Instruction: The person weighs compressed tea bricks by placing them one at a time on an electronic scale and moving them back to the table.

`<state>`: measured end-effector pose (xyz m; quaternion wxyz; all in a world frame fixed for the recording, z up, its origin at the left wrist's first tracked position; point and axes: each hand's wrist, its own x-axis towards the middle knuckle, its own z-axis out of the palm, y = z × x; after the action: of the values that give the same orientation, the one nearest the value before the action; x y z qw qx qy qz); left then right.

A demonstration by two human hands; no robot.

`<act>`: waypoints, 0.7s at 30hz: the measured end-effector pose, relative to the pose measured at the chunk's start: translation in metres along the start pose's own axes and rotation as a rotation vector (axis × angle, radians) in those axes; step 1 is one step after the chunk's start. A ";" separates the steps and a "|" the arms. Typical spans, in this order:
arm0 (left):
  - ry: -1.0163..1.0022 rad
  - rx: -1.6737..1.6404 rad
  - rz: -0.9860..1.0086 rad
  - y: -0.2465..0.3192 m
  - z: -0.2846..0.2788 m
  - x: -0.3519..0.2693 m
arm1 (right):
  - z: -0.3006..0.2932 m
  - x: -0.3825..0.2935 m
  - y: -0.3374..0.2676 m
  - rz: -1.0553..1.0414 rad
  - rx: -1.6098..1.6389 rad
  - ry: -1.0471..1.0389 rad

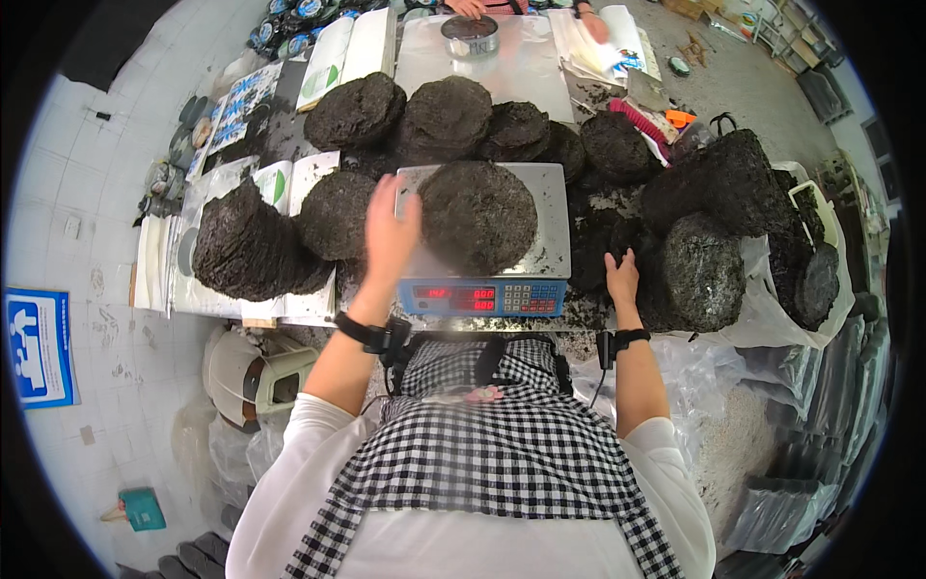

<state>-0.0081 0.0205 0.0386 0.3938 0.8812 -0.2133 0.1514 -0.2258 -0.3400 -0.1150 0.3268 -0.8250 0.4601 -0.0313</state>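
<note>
A round, dark cake of dried seaweed (477, 217) lies on the steel pan of a blue digital scale (554, 217), whose red display is lit. My left hand (391, 230) is blurred, fingers apart, over the pan's left edge beside that cake; it seems to hold nothing. To the right of the scale, my right hand (622, 275) reaches to dark seaweed pieces, its fingertips against or just over them; whether it grips any cannot be told. Another round cake (336, 216) lies left of my left hand, and a tall stack (242, 242) stands farther left.
More seaweed cakes (446, 119) line the far side of the scale. At right are large stacks (712, 184) and a lined white basket (828, 210). A pink brush (640, 123) lies behind. Across the table, a person's hands are near a round tin (470, 40) and paper sheets.
</note>
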 end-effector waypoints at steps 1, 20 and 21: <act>-0.019 -0.068 -0.159 -0.012 -0.016 0.002 | 0.001 -0.002 -0.001 -0.039 0.027 0.045; -0.519 -0.658 -0.741 -0.051 0.058 0.003 | 0.073 -0.061 -0.161 -0.327 0.395 -0.324; -0.488 -0.719 -0.771 -0.047 0.061 0.000 | 0.068 -0.070 -0.165 -0.306 0.568 -0.322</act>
<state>0.0215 0.0024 -0.0300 0.6346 0.7154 0.0001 -0.2925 -0.1198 -0.1912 -0.0567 0.6029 -0.7548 0.2469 -0.0763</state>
